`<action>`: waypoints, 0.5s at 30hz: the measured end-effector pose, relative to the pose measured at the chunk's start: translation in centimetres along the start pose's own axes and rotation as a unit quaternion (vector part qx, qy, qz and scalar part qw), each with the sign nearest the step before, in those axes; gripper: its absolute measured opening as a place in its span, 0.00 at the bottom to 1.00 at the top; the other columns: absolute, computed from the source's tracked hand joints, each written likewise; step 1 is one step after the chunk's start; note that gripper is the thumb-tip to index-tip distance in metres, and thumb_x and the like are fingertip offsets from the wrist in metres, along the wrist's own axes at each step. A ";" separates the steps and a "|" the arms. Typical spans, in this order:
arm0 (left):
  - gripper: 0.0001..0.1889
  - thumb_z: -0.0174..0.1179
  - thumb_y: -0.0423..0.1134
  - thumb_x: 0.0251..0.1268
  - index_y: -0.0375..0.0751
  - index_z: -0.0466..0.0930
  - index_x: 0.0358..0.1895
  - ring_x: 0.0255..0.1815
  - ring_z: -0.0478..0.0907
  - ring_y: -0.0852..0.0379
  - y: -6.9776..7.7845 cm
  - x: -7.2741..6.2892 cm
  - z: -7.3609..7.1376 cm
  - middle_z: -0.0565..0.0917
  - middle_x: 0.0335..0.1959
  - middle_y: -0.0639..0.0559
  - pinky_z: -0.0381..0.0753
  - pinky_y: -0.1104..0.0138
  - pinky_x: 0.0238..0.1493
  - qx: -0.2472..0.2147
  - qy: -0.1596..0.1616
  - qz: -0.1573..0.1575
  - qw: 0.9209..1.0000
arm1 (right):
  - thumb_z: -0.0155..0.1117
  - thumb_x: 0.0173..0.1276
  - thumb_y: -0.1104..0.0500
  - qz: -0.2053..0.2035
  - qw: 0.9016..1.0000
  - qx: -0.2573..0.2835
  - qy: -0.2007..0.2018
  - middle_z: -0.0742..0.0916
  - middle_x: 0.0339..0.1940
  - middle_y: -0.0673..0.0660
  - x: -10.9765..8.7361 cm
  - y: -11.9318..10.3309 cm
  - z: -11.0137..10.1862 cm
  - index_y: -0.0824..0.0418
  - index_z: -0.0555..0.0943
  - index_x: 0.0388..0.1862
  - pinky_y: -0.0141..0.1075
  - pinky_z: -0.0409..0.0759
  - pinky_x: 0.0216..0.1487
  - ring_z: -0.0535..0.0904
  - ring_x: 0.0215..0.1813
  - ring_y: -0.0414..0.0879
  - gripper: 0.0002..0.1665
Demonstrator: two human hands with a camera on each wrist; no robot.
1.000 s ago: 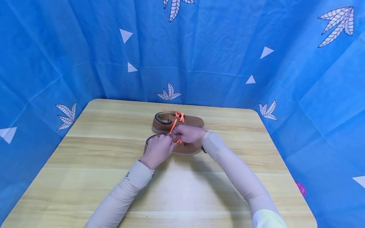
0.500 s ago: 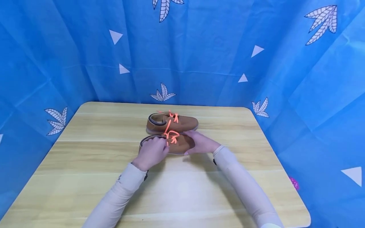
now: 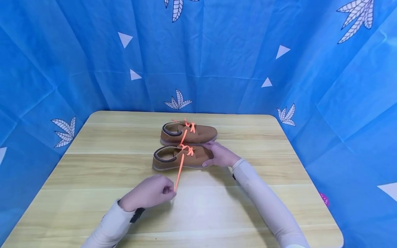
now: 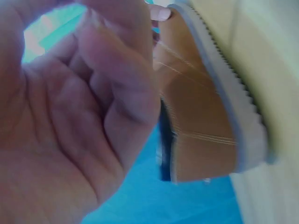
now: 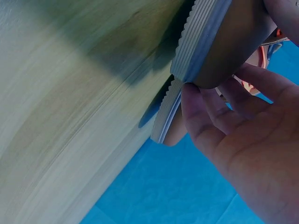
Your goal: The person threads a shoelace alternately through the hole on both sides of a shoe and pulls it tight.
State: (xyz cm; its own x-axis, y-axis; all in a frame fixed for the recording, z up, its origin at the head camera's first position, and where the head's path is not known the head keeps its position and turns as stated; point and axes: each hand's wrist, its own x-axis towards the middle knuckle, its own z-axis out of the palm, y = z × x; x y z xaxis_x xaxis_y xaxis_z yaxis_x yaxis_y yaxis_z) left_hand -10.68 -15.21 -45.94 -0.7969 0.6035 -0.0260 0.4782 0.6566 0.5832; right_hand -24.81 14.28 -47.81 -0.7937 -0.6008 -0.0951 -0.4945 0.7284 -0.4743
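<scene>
Two brown lace-up shoes lie side by side, toes to the right. My left hand (image 3: 149, 193), in front of the near shoe (image 3: 196, 158), pinches the end of its orange shoelace (image 3: 180, 172), stretched taut from the eyelets towards me. Curled fingers fill much of the left wrist view, beside the shoe's brown side (image 4: 201, 112). At the toe of that same shoe, my right hand (image 3: 223, 155) grips with thumb and fingers on opposite sides. The right wrist view has those fingers against the toe (image 5: 233, 46). More orange lace bunches over the near shoe's tongue.
Just behind stands the far shoe (image 3: 203, 133), with its own orange laces (image 3: 192, 127) and a strand hanging towards the near one. Both rest on a light wooden table (image 3: 93, 165). A blue patterned curtain (image 3: 217, 62) encloses the back and sides.
Both hands were together at the near shoe's laces. My right hand has moved right to hold the toe. My left hand has pulled a lace end out towards me.
</scene>
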 end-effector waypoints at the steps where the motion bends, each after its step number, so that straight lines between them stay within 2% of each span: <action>1: 0.17 0.65 0.40 0.67 0.57 0.74 0.19 0.17 0.61 0.72 -0.4 -0.5 0.0 0.64 0.15 0.68 0.61 0.75 0.22 -0.016 -0.012 0.002 1.000 | 0.82 0.57 0.47 0.001 1.000 -0.001 0.000 0.70 0.80 0.66 -0.1 0.0 0.0 0.64 0.66 0.79 0.50 0.60 0.83 0.65 0.81 0.61 0.56; 6: 0.17 0.65 0.38 0.68 0.52 0.75 0.19 0.16 0.60 0.74 -2.1 -2.1 0.0 0.64 0.15 0.68 0.60 0.77 0.21 -0.088 -0.066 0.007 0.994 | 0.81 0.58 0.45 0.001 1.000 -0.006 -0.005 0.69 0.80 0.66 0.0 0.2 0.0 0.63 0.65 0.80 0.51 0.60 0.83 0.64 0.81 0.62 0.57; 10: 0.16 0.65 0.38 0.68 0.44 0.77 0.20 0.15 0.60 0.75 -2.9 -2.7 -0.1 0.65 0.14 0.68 0.60 0.77 0.20 -0.130 -0.130 0.010 0.983 | 0.81 0.57 0.46 0.007 1.000 -0.004 -0.006 0.69 0.80 0.66 0.1 0.1 -0.2 0.63 0.65 0.80 0.50 0.60 0.83 0.65 0.81 0.61 0.57; 13: 0.17 0.67 0.39 0.66 0.46 0.76 0.19 0.15 0.60 0.73 -3.2 -3.1 -0.2 0.65 0.14 0.68 0.58 0.76 0.19 -0.106 -0.152 -0.027 0.982 | 0.81 0.58 0.46 0.003 1.000 -0.006 -0.004 0.70 0.80 0.66 0.1 0.0 -0.2 0.64 0.66 0.79 0.50 0.62 0.83 0.66 0.80 0.61 0.56; 15: 0.16 0.69 0.43 0.64 0.49 0.76 0.20 0.18 0.63 0.70 -3.2 -3.3 -0.5 0.68 0.18 0.67 0.59 0.74 0.22 -0.058 -0.140 -0.065 0.986 | 0.81 0.59 0.46 -0.001 1.000 -0.008 -0.004 0.70 0.79 0.66 0.1 -0.1 -0.2 0.63 0.66 0.79 0.50 0.62 0.82 0.66 0.80 0.61 0.55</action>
State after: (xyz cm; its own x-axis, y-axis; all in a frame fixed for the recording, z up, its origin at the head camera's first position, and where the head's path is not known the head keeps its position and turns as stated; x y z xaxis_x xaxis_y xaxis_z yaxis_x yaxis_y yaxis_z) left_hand -9.78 -19.51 -47.35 -0.7085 0.6290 -0.3199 0.3200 0.6904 0.6488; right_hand -24.89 14.26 -47.61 -0.7905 -0.6040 -0.1014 -0.5012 0.7331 -0.4597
